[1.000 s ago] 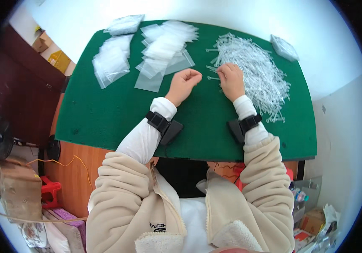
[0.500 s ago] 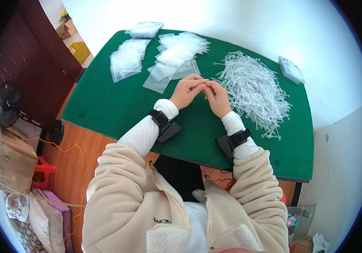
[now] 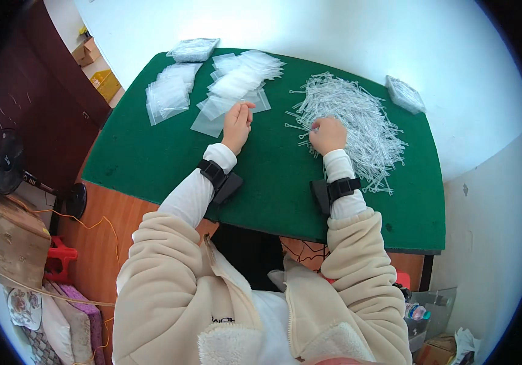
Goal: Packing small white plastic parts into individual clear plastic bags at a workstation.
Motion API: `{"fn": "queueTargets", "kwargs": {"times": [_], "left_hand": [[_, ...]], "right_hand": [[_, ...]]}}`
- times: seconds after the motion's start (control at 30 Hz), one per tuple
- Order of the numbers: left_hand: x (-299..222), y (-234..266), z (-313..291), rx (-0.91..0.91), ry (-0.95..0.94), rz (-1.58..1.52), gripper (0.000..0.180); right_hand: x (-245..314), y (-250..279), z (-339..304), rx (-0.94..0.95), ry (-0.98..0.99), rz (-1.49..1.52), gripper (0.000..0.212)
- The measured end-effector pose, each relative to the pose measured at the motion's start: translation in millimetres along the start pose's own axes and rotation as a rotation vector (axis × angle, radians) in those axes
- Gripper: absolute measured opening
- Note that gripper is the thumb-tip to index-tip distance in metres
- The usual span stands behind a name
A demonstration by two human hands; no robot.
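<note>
My left hand (image 3: 237, 126) is closed, fingers pressed together, beside the lower edge of the fanned clear zip bags (image 3: 233, 82). Whatever it may hold is hidden. At the left edge of a large heap of thin clear plastic sticks with looped ends (image 3: 358, 115), my right hand (image 3: 329, 135) has its fingers curled down among the sticks. Several stick ends poke out to the left of its fingertips; its grip on any one of them is hidden. A second fan of clear zip bags (image 3: 168, 94) lies farther left.
Bundled clear packs lie at the far left (image 3: 193, 50) and far right (image 3: 405, 94) of the green table (image 3: 151, 152). A white wall rises behind. A black fan (image 3: 5, 161), a cardboard box (image 3: 17, 237) and a red stool (image 3: 61, 258) stand on the floor at left.
My hands, which met in the middle, have parted. The right hand has moved onto the heap's left edge; the left has drawn left toward the bags. The view has shifted slightly.
</note>
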State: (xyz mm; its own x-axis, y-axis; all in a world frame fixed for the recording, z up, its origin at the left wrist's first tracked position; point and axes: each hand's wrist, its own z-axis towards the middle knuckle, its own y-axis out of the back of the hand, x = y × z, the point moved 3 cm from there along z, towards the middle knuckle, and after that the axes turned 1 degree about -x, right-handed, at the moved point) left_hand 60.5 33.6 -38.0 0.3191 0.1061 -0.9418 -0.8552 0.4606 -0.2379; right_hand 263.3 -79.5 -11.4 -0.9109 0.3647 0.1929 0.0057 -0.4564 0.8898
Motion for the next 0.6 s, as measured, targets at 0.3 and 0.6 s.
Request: {"fn": "queueTargets", "kwargs": {"times": [0.3,0.6], "left_hand": [[4,-6,-6,0.116,0.104,0.009,0.026],[5,-5,-2,0.077,0.051,0.038,0.029]], "right_hand": [[15,3,-4,-0.335,0.234,0.403,0.005],[38,-4,-9,-0.035,0.091,1.226,0.001]]}}
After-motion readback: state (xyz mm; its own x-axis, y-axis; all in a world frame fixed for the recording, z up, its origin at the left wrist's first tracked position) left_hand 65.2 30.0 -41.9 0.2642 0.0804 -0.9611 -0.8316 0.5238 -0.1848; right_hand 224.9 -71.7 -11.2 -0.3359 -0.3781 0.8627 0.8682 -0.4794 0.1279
